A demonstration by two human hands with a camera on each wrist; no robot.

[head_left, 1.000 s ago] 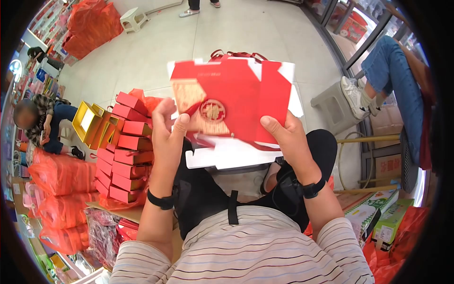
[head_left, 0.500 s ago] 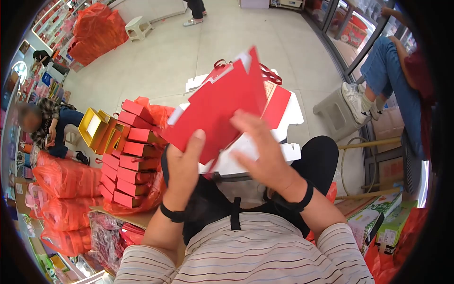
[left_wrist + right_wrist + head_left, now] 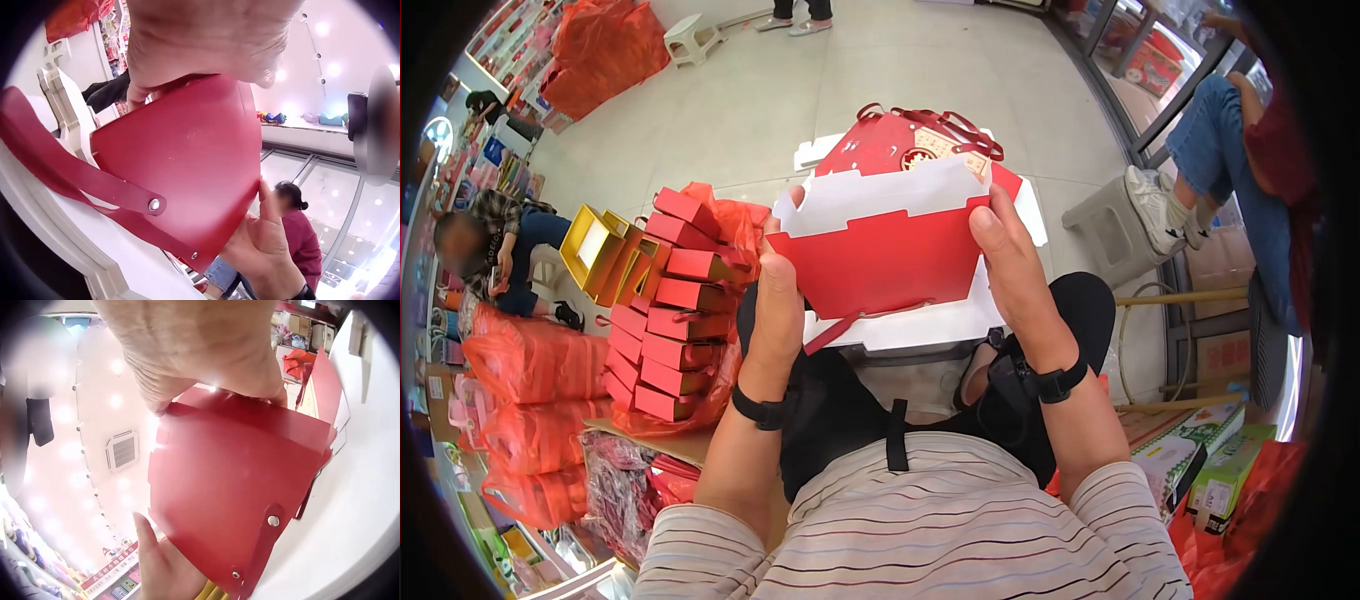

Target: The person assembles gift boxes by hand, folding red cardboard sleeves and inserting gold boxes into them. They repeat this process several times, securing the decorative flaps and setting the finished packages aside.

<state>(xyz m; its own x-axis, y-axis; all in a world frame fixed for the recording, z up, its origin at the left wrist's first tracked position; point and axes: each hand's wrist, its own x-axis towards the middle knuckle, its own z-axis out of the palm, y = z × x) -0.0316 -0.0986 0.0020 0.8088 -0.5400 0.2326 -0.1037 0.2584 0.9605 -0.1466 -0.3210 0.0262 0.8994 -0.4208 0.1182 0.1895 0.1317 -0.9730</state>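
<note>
Above a white work surface (image 3: 956, 318), a red cardboard gift box (image 3: 885, 265) with a white inside and notched upper edges stands between my hands. My left hand (image 3: 777, 310) grips its left side, thumb at the near edge and fingers behind. On the opposite side, my right hand (image 3: 1018, 270) holds it in the same way. A dark red ribbon strap (image 3: 119, 190) hangs from the box, fixed by silver rivets (image 3: 154, 204). Behind it on the surface lie flat red printed box sheets (image 3: 870, 145) with ribbon handles (image 3: 960, 128).
To the left, small red boxes (image 3: 675, 350) are stacked beside yellow open boxes (image 3: 595, 250) and red plastic bags (image 3: 530, 360). A seated person (image 3: 495, 245) is farther left. On the right are a grey stool (image 3: 1100, 235) and another person's jeans-clad leg (image 3: 1220, 150).
The flat printed red sheet was turned over, its plain side facing me, and now stands as an open-topped box. My right hand has moved from its face to its right side.
</note>
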